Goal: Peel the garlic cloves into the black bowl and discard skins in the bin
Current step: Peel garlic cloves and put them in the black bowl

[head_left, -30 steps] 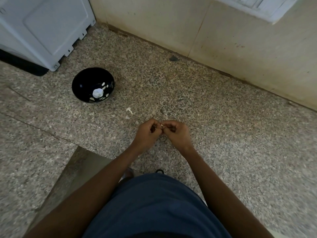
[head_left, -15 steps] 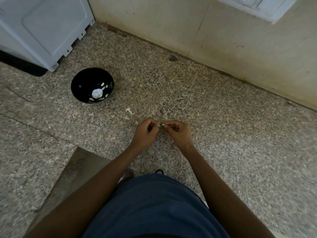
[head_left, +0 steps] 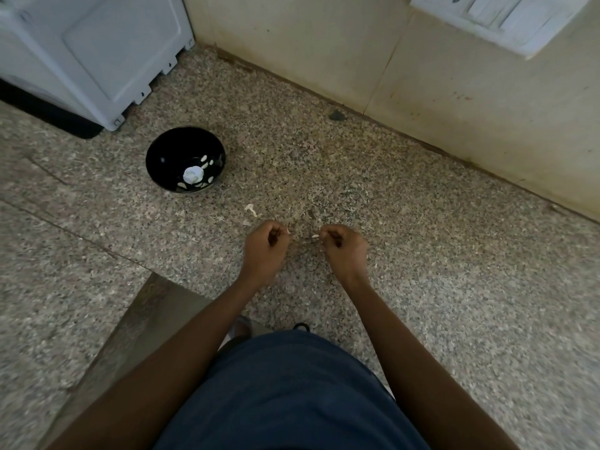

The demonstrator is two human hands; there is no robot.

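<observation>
Several pale cloves lie in the black bowl (head_left: 185, 159) far left; left hand (head_left: 264, 246) pinches a white scrap, right hand (head_left: 344, 248) pinches another, apart. Peeling seems underway; next, clove to bowl, skin binned.

Speckled granite floor (head_left: 422, 254) meets stained cream wall (head_left: 324, 43).

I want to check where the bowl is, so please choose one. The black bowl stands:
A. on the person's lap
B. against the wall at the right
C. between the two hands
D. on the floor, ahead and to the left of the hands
D: the black bowl sits on the speckled floor, ahead and left of the left hand and right hand.
</observation>
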